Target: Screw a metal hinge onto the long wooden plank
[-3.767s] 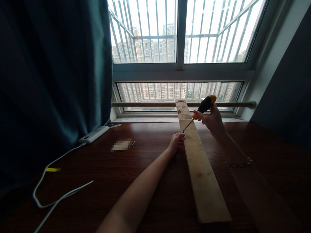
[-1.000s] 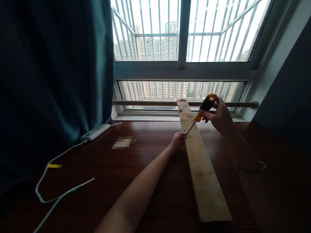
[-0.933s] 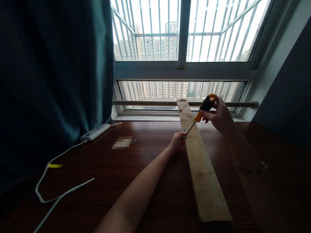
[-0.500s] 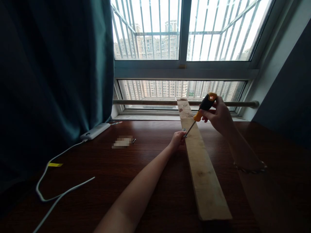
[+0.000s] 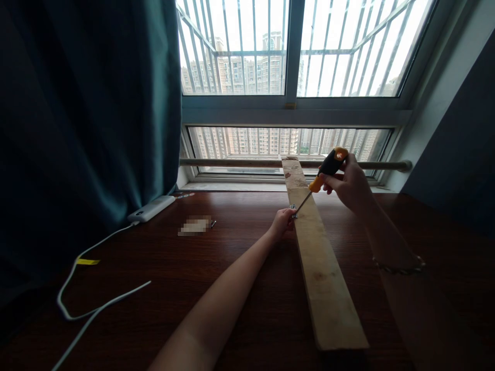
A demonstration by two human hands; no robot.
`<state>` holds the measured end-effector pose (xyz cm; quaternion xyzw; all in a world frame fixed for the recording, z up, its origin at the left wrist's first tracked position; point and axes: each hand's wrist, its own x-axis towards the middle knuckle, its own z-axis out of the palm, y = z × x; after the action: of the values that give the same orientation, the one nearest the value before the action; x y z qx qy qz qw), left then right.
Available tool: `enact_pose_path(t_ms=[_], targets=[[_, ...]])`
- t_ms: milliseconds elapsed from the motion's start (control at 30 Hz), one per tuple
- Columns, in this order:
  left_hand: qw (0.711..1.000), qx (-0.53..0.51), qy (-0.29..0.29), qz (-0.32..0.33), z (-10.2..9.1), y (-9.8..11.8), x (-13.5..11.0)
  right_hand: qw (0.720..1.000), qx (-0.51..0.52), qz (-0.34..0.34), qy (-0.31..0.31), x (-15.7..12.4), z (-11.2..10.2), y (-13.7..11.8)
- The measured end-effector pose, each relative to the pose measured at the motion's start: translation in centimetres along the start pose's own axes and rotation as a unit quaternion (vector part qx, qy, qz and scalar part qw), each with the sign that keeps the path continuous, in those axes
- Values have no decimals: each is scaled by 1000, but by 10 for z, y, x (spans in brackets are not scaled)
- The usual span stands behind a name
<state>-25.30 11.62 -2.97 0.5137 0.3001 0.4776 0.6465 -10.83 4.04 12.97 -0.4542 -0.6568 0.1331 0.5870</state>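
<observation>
A long wooden board (image 5: 323, 273) lies lengthwise on the dark wood tabletop, its far end reaching toward the window. At its left edge sits a small shiny metal fitting (image 5: 294, 209), possibly a hinge. My left hand (image 5: 282, 224) is closed with its fingertips pinched at this fitting, which they partly cover. In my right hand (image 5: 350, 185) is a screwdriver (image 5: 328, 166) with a black and yellow handle, gripped from above and tilted. Its thin shaft runs down-left, and the tip meets the fitting beside my left fingertips.
Left of the board lie a blurred-out patch (image 5: 194, 225) and a small metal piece (image 5: 213, 223). A white power strip (image 5: 151, 208) with a white cable (image 5: 65, 288) rests by the dark curtain (image 5: 116, 113). A horizontal rail (image 5: 240, 163) crosses before the window.
My right hand and the screwdriver handle have shifted very slightly to the right. The left hand and the board stay nearly where they were.
</observation>
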Motion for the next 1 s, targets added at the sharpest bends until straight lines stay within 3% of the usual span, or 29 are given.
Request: enact_pose_path(t_ms=[300, 533, 633, 800, 1000], targets=[[1000, -14, -7, -21, -1, -2, 2, 998, -58, -15, -2, -1, 2, 1], [1000, -19, -10, -13, -2, -3, 4, 983, -150, -75, 76, -8, 12, 1], [1000, -19, -11, -15, -1, -2, 3, 985, -130, -81, 76, -7, 12, -1], [999, -23, -5, -23, 0, -1, 2, 999, -20, -36, 29, -8, 14, -1], [1000, -14, 7, -16, 0, -1, 2, 992, -80, -45, 88, -11, 10, -4]])
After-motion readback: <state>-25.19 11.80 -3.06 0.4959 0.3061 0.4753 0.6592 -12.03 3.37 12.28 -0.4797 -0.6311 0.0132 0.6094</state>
